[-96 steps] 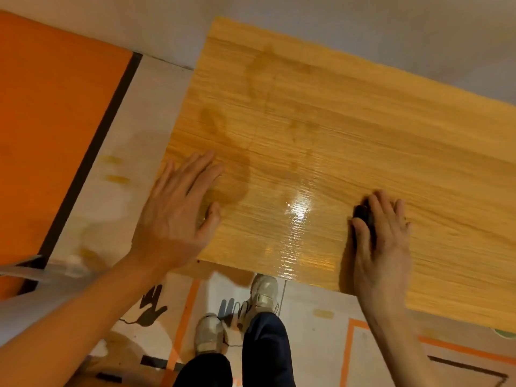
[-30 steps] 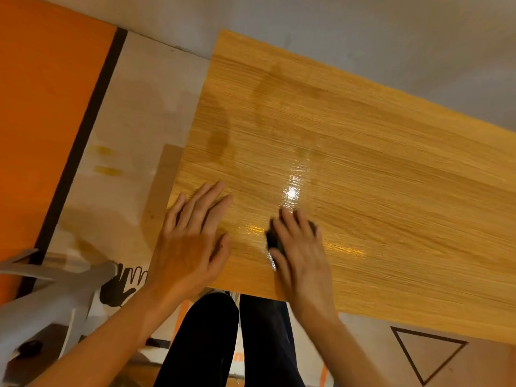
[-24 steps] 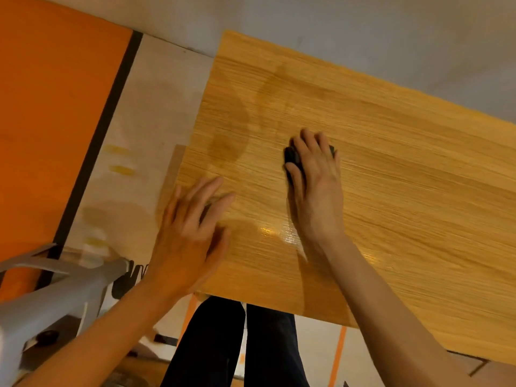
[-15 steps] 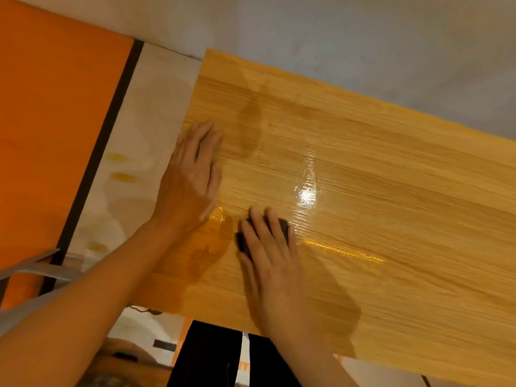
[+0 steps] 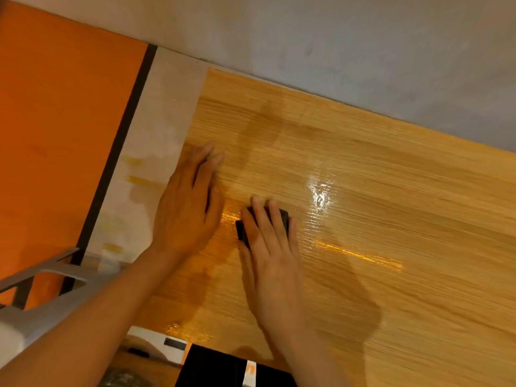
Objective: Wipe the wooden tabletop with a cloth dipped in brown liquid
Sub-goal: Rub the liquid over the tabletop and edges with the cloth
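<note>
Because the right hand [image 5: 272, 263] presses the dark cloth [image 5: 262, 223] under nearly straight fingers at centre frame, beside the flat, empty left hand [image 5: 187, 210], the tabletop [image 5: 391, 219] may streak, or that palm smear wet gloss

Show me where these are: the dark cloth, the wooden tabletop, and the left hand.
dark cloth [image 5: 282, 216], head view, on its corner showing beside the fingers.
wooden tabletop [image 5: 405, 208], head view, on bare wood right of the cloth.
left hand [image 5: 185, 210], head view, on its back.

No legible text anywhere.
</note>
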{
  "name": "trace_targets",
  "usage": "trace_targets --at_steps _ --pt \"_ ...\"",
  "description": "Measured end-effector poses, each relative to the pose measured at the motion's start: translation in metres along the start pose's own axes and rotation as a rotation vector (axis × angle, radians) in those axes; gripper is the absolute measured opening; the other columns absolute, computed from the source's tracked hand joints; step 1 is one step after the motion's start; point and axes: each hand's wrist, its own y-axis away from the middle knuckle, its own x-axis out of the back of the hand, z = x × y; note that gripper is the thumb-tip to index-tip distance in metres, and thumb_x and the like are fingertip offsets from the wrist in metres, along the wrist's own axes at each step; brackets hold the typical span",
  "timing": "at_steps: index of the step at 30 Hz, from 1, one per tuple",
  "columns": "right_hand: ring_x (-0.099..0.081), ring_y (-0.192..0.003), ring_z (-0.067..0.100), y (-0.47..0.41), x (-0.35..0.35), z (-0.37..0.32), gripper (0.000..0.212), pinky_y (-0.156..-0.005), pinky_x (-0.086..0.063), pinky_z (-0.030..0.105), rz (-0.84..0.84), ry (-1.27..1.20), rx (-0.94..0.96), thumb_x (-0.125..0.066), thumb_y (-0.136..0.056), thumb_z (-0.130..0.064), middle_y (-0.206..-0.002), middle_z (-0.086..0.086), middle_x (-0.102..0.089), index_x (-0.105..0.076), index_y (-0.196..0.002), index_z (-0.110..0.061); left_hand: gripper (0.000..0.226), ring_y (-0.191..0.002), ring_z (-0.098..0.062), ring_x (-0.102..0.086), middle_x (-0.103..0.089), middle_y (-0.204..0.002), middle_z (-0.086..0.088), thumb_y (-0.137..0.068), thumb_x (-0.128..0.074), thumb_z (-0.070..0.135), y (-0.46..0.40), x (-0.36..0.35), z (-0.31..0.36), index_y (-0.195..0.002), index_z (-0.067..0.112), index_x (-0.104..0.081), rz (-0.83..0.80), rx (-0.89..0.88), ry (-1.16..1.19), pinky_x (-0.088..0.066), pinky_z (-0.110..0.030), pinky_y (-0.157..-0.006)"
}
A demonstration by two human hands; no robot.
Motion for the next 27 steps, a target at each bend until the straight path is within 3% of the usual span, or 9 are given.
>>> trace_targets --at_steps 6,10,14,16,20,24,27 --pt "-0.024 -0.146 0.024 -0.115 -0.007 0.003 0.042 -0.122 -0.012 0.044 0.096 -0.09 -0.061 -0.047 -0.102 -0.024 -0.152 0.007 -0.04 -0.048 -0.141 -0.011 0.047 -0.146 -0.027 -0.037 -0.038 -0.157 -0.011 -0.101 -0.041 0.019 -0.001 -0.001 0.0 -0.146 0.005 -0.047 0.001 -0.003 0.016 -0.04 -0.04 -0.114" --pt "-0.015 -0.149 0.018 -0.069 0.017 0.037 0.046 -0.123 -0.006 0.042 0.027 0.011 -0.013 -0.046 -0.103 -0.028 -0.157 0.001 -0.031 -0.041 -0.146 -0.016 0.047 -0.146 -0.028 -0.038 -0.038 -0.157 -0.011 -0.101 -0.042 0.017 0.0 -0.002 -0.001 -0.146 0.005 -0.046 0.008 -0.011 0.023 -0.037 -0.039 -0.116" --pt "-0.007 -0.151 0.017 -0.019 0.036 0.068 0.047 -0.123 -0.002 0.042 0.157 0.006 -0.312 -0.044 -0.103 -0.022 -0.16 0.0 -0.023 -0.036 -0.149 -0.015 0.046 -0.147 -0.028 -0.037 -0.039 -0.156 -0.011 -0.1 -0.045 0.014 0.0 -0.003 -0.002 -0.144 0.005 -0.048 0.016 -0.018 0.017 -0.033 -0.034 -0.117" --pt "-0.01 -0.15 0.019 -0.034 0.024 0.05 0.047 -0.123 -0.004 0.042 0.21 -0.009 -0.354 -0.045 -0.103 -0.021 -0.159 0.002 -0.026 -0.035 -0.149 -0.013 0.045 -0.147 -0.027 -0.036 -0.04 -0.155 -0.012 -0.099 -0.045 0.013 -0.001 -0.002 -0.002 -0.144 0.005 -0.048 0.018 -0.022 0.014 -0.029 -0.03 -0.118" --pt "-0.026 -0.145 0.027 -0.096 -0.013 -0.003 0.044 -0.12 -0.017 0.047 0.16 0.011 -0.126 -0.047 -0.102 -0.028 -0.152 0.009 -0.04 -0.048 -0.141 -0.008 0.046 -0.148 -0.025 -0.033 -0.039 -0.156 -0.01 -0.1 -0.043 0.017 -0.002 0.0 0.0 -0.145 0.006 -0.047 0.002 -0.01 0.019 -0.028 -0.029 -0.118" --pt "-0.021 -0.148 0.021 -0.108 -0.001 0.015 0.045 -0.122 -0.013 0.044 0.008 0.073 0.142 -0.042 -0.104 -0.03 -0.155 0.005 -0.035 -0.044 -0.144 -0.012 0.047 -0.148 -0.025 -0.034 -0.039 -0.155 -0.009 -0.099 -0.045 0.017 -0.002 0.0 0.0 -0.145 0.007 -0.046 0.003 -0.006 0.041 -0.034 -0.034 -0.116" --pt "-0.014 -0.15 0.016 -0.08 0.035 0.077 0.046 -0.122 -0.011 0.045 0.04 0.108 0.009 -0.04 -0.104 -0.031 -0.157 0.0 -0.03 -0.039 -0.147 -0.016 0.047 -0.147 -0.028 -0.035 -0.04 -0.155 -0.01 -0.098 -0.047 0.014 -0.001 -0.002 -0.001 -0.144 0.007 -0.047 0.01 -0.021 0.036 -0.035 -0.038 -0.117"
